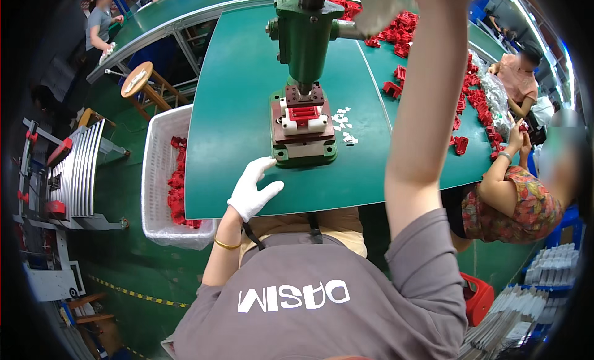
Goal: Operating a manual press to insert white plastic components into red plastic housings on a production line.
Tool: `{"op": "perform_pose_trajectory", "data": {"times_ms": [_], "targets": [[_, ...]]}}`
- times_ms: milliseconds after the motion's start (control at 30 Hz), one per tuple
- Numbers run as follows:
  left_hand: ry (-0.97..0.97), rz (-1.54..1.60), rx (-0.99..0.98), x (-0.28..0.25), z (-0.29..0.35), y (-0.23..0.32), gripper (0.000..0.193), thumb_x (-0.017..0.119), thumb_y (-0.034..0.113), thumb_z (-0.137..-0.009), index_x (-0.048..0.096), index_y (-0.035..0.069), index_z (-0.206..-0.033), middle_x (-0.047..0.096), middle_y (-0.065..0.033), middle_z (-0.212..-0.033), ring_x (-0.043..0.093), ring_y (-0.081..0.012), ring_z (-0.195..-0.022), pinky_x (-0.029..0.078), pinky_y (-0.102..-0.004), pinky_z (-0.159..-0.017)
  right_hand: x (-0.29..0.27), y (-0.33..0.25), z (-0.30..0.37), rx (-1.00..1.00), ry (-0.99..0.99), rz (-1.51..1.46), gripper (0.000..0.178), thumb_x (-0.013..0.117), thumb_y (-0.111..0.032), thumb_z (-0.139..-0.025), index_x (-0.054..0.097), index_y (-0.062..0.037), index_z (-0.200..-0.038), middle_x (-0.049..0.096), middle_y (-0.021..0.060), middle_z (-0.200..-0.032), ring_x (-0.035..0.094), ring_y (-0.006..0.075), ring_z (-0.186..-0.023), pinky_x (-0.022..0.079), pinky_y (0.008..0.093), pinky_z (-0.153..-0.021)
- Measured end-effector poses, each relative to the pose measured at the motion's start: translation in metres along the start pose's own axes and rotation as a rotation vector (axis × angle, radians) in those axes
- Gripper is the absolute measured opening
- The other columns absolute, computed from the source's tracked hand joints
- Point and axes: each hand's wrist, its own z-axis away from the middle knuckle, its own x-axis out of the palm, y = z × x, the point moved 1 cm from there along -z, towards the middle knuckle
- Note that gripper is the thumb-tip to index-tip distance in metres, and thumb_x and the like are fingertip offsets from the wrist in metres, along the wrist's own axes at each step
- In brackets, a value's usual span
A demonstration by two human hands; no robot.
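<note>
My left hand (252, 190), in a white glove, is at the front edge of the green table, beside the base of a green hand press (304, 41). Its thumb and fingers are apart, with nothing between them. In the fixture (301, 137) under the press ram lies a red plastic part (304, 115), held between white blocks. My right arm reaches up past the press. At the top edge my gloved right hand (385, 10) is blurred and partly cut off, next to the press's side shaft (349, 30); its grip cannot be made out.
Small white pieces (343, 122) are scattered right of the press. Red parts (402, 32) are heaped at the back right. A white basket (148, 187) with red parts stands left of the table. A co-worker (516, 199) sits at the right; a wooden stool (139, 78) stands left.
</note>
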Motion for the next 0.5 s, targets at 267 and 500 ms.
{"op": "perform_pose_trajectory", "data": {"times_ms": [267,500], "targets": [[-0.074,0.010,0.023,0.018,-0.011,0.015,0.054,0.072,0.024,-0.086,0.053,0.007,-0.134,0.053,-0.0107,-0.133,0.052,-0.0241,-0.124,0.044,-0.0379,-0.103,-0.135,-0.016,0.221,-0.242,-0.364,0.301,0.030,0.056,-0.032,-0.093,0.051,-0.0092,-0.075,0.061,0.0077,-0.078,0.062,0.0222,-0.078,0.040,0.0478,-0.101],[-0.147,0.029,0.041,0.030,-0.014,0.020,0.052,0.071,0.027,-0.087,0.055,0.006,-0.132,0.053,-0.0113,-0.133,0.053,-0.0259,-0.123,0.044,-0.0381,-0.103,-0.118,-0.027,0.200,-0.280,-0.279,0.332,0.032,0.050,-0.030,-0.096,0.048,-0.0096,-0.073,0.061,0.0072,-0.078,0.061,0.0208,-0.075,0.041,0.0478,-0.100]]}}
